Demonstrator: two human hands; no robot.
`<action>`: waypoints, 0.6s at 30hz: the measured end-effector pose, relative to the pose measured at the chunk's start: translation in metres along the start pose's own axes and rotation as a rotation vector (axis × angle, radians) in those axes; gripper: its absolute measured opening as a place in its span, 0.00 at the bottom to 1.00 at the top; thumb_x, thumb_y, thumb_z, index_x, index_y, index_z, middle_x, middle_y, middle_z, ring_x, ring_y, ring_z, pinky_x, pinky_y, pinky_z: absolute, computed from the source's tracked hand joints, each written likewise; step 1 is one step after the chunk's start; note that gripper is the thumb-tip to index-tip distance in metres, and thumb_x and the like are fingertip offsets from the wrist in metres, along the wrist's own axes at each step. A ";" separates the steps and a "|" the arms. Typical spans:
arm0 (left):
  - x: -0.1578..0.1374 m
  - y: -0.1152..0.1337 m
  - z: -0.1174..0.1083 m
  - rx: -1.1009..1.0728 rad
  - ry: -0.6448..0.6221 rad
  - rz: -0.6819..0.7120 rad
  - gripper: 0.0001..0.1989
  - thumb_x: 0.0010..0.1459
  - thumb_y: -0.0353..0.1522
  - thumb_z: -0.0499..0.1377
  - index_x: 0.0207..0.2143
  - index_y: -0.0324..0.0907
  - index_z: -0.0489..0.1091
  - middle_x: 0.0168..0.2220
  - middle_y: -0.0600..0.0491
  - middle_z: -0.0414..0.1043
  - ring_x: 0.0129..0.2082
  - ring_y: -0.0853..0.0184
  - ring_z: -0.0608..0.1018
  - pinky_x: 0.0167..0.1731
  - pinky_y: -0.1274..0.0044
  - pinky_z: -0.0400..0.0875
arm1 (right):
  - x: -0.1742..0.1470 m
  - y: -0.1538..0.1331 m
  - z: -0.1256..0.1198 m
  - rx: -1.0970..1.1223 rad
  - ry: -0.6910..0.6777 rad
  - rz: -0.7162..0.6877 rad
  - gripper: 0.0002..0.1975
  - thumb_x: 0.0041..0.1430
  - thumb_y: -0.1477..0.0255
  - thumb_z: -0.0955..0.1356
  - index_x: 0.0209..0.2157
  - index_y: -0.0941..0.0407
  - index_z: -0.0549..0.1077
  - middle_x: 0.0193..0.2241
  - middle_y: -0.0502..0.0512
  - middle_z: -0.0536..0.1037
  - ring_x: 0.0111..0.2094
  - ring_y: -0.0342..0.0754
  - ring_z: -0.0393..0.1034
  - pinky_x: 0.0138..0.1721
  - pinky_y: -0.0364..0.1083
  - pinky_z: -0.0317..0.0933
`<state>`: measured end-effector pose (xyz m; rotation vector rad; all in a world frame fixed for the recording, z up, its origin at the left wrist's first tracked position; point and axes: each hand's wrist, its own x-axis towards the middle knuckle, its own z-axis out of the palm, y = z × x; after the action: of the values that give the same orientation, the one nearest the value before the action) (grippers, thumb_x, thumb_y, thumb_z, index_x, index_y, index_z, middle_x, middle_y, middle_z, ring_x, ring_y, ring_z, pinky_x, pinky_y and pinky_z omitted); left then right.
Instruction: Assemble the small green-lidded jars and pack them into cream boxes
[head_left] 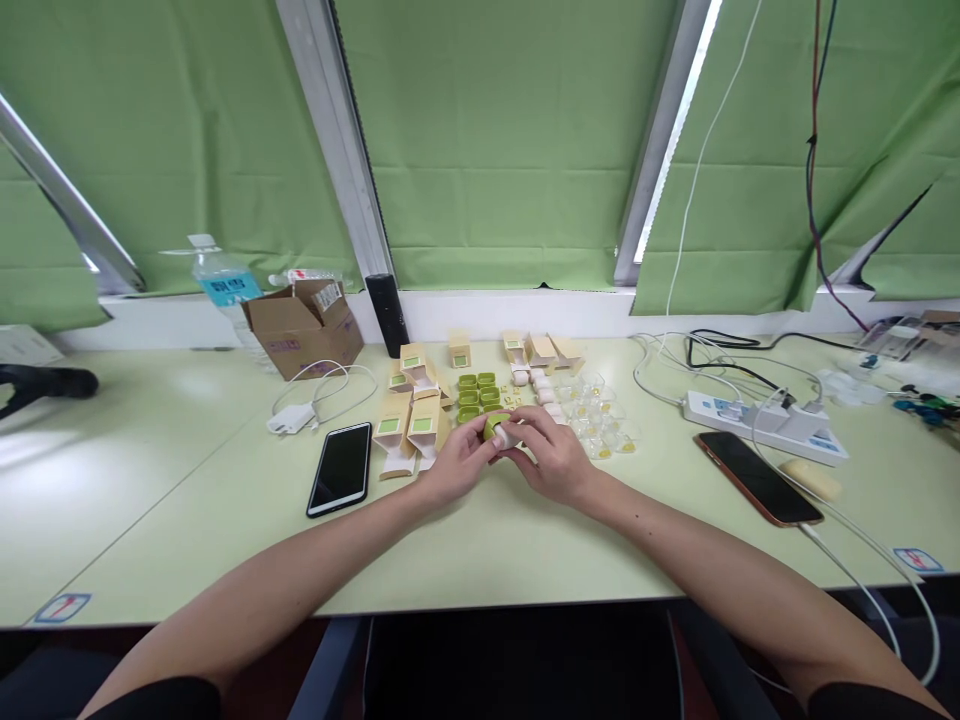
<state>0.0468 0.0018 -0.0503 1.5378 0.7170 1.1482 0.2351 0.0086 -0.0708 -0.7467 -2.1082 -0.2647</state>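
Over the middle of the table, my two hands meet in front of the small parts. My left hand (454, 463) is closed around a small green cup-like piece (493, 425). The fingers of my right hand (555, 460) pinch a pale pinkish-white piece (508, 435) against it; whether it sits inside the green piece I cannot tell. Just beyond are several green square cups (468, 397) in rows and tiny yellowish pieces (511, 397). Pale pink pieces (551, 409) form a line to their right, next to clear plastic covers (600, 422). Small open cardboard boxes (425, 424) stand left of the cups.
A phone (340, 470) and white charger (292, 419) lie left. Behind them stand a brown carton (306, 330), a bottle (225, 285) and a black cylinder (386, 314). On the right are a power strip (765, 428), cables and a second phone (757, 480).
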 end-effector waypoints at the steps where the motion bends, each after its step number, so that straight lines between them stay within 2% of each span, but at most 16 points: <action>1: 0.000 0.000 0.001 0.002 0.010 0.008 0.24 0.57 0.50 0.67 0.45 0.41 0.78 0.33 0.51 0.74 0.29 0.69 0.71 0.30 0.77 0.71 | 0.000 0.000 0.000 -0.009 0.000 -0.004 0.10 0.71 0.70 0.65 0.50 0.54 0.74 0.47 0.65 0.77 0.47 0.53 0.76 0.38 0.47 0.74; 5: -0.001 -0.003 0.004 0.016 0.032 0.049 0.26 0.58 0.51 0.66 0.50 0.42 0.76 0.42 0.46 0.78 0.39 0.62 0.78 0.39 0.72 0.77 | 0.002 -0.003 0.001 -0.069 0.042 -0.045 0.09 0.71 0.71 0.64 0.48 0.56 0.74 0.45 0.65 0.77 0.44 0.52 0.77 0.32 0.45 0.72; 9: -0.003 -0.007 0.004 0.021 0.055 0.050 0.29 0.59 0.51 0.64 0.54 0.42 0.73 0.48 0.44 0.78 0.48 0.58 0.79 0.51 0.65 0.76 | 0.005 -0.006 0.001 -0.082 0.077 -0.090 0.10 0.71 0.74 0.63 0.49 0.57 0.73 0.44 0.65 0.77 0.43 0.52 0.77 0.32 0.45 0.72; 14: -0.004 -0.006 0.002 -0.029 -0.008 0.040 0.28 0.60 0.50 0.65 0.55 0.43 0.73 0.53 0.42 0.76 0.55 0.55 0.77 0.54 0.66 0.74 | 0.005 -0.006 0.000 -0.045 0.105 -0.095 0.10 0.71 0.74 0.63 0.50 0.56 0.71 0.47 0.66 0.76 0.43 0.52 0.77 0.35 0.46 0.74; 18: -0.003 -0.007 0.001 -0.115 -0.048 0.032 0.30 0.54 0.45 0.72 0.56 0.43 0.73 0.54 0.42 0.75 0.58 0.55 0.74 0.56 0.68 0.71 | 0.004 -0.005 0.001 -0.038 0.099 -0.078 0.14 0.71 0.74 0.62 0.56 0.55 0.68 0.48 0.65 0.75 0.46 0.54 0.76 0.36 0.48 0.76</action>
<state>0.0472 0.0007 -0.0576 1.4795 0.5858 1.1522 0.2303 0.0066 -0.0680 -0.6615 -2.0459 -0.3775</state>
